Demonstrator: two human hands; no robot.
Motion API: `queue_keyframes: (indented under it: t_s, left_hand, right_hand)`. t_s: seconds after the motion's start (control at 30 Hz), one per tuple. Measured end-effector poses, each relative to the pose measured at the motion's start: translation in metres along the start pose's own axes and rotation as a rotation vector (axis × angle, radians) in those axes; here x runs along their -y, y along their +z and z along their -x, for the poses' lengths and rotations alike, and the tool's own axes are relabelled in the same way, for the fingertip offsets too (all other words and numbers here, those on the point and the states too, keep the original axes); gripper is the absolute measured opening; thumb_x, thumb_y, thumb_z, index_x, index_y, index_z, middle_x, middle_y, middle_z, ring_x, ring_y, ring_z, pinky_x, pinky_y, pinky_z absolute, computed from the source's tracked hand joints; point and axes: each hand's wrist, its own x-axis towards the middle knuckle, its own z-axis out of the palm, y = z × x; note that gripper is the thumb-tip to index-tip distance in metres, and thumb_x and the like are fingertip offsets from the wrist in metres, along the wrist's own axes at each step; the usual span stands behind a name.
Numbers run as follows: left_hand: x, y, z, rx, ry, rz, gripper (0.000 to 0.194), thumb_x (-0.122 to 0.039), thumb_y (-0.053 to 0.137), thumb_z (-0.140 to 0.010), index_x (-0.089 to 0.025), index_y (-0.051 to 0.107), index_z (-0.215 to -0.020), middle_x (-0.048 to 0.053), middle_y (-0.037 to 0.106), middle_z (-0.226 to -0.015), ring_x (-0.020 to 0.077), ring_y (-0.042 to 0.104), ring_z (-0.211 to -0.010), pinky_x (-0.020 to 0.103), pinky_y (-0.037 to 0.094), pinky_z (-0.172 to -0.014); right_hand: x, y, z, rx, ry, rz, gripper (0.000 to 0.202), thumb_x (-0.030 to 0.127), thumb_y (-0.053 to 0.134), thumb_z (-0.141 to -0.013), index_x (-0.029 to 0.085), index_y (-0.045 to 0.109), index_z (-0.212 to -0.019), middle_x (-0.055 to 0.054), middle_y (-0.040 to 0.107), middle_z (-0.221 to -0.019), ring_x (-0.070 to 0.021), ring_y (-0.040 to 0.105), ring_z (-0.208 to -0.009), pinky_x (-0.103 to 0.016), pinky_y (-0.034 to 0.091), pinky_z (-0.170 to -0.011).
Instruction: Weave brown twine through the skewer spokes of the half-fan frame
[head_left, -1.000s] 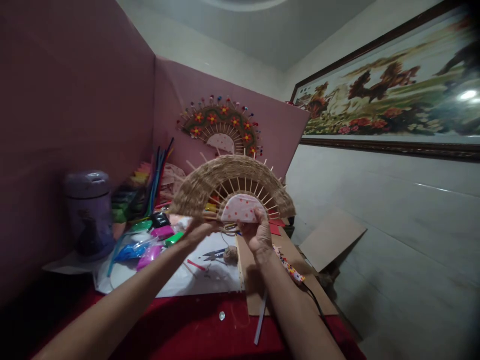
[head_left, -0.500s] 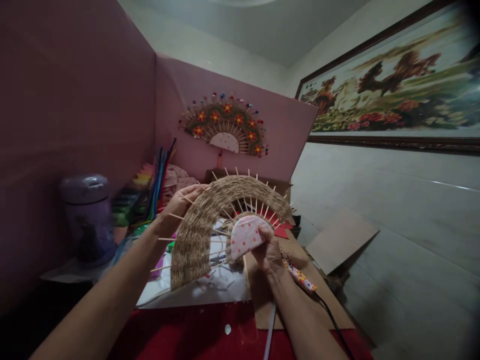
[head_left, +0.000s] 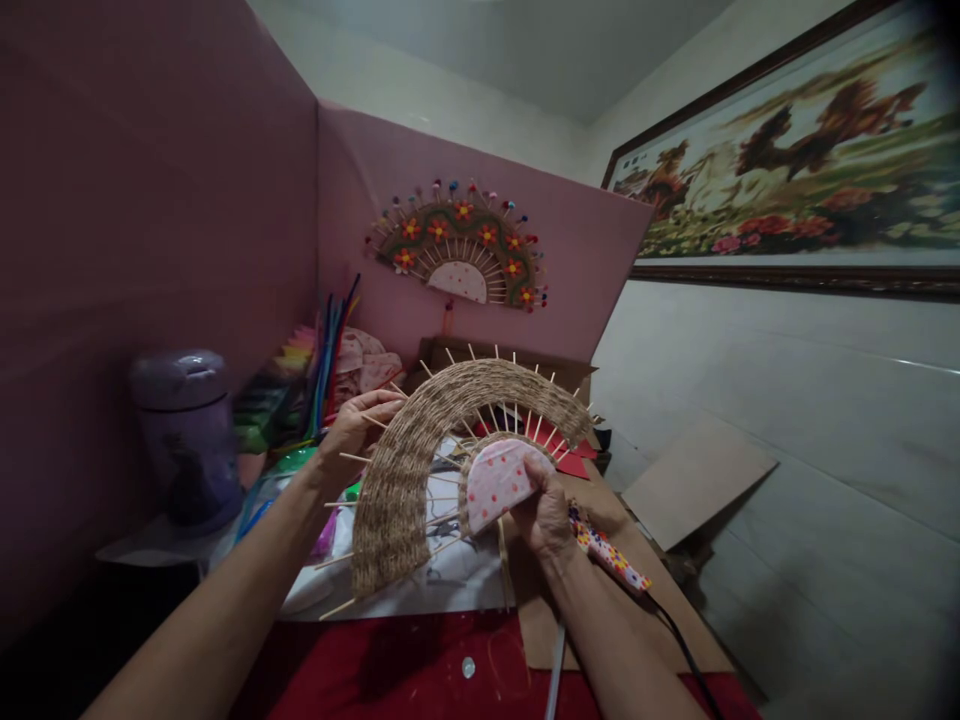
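A half-round woven fan (head_left: 394,480) of brown cord on thin wooden sticks is held up over the worktable. The stick ends poke out past its outer rim. My right hand (head_left: 546,515) is closed on the fan's base, with the thumb on a white half-round fabric patch (head_left: 499,478) with red dots. At the upper left rim, my left hand (head_left: 358,430) has its fingers together against the fan's edge and sticks; some fingertips are hidden. Just right of my right hand lies a flower-patterned hot glue gun (head_left: 611,560) with a black cord.
A finished-looking fan with flowers (head_left: 463,235) hangs on the pink panel (head_left: 577,260). At left stand a lilac lidded container (head_left: 184,440) and coloured pipe cleaners (head_left: 328,360). Brown cardboard (head_left: 675,625), white paper (head_left: 472,595) and a glue stick (head_left: 556,670) lie on the red cloth (head_left: 360,665).
The whole view has shifted slightly to the right. The woven fan sits a little lower with a slight turn, and both hands keep their places on it.
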Motion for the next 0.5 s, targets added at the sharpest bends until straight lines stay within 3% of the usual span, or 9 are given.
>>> queue_keyframes:
  t_s: [0.13, 0.5]
  left_hand:
    - [0.0006, -0.0016, -0.0008, -0.002, 0.005, 0.003, 0.016, -0.016, 0.075, -0.059, -0.011, 0.066, -0.071, 0.001, 0.065, -0.059, 0.0085, 0.058, -0.047, 0.016, 0.045, -0.042]
    - [0.0003, -0.0064, -0.0011, 0.017, -0.023, -0.023, 0.014, -0.014, 0.073, -0.061, -0.013, 0.066, -0.073, 0.000, 0.065, -0.058, 0.0096, 0.059, -0.045, 0.018, 0.047, -0.042]
  right_hand:
    - [0.0028, 0.0031, 0.0018, -0.032, 0.090, -0.069, 0.026, 0.022, 0.066, -0.063, 0.019, 0.062, -0.089, 0.000, 0.069, -0.079, -0.0185, 0.065, -0.078, -0.032, 0.054, -0.074]
    - [0.0049, 0.0037, 0.0024, -0.080, 0.086, -0.090, 0.024, 0.025, 0.067, -0.065, 0.021, 0.062, -0.088, 0.001, 0.069, -0.074, -0.0182, 0.066, -0.073, -0.032, 0.054, -0.069]
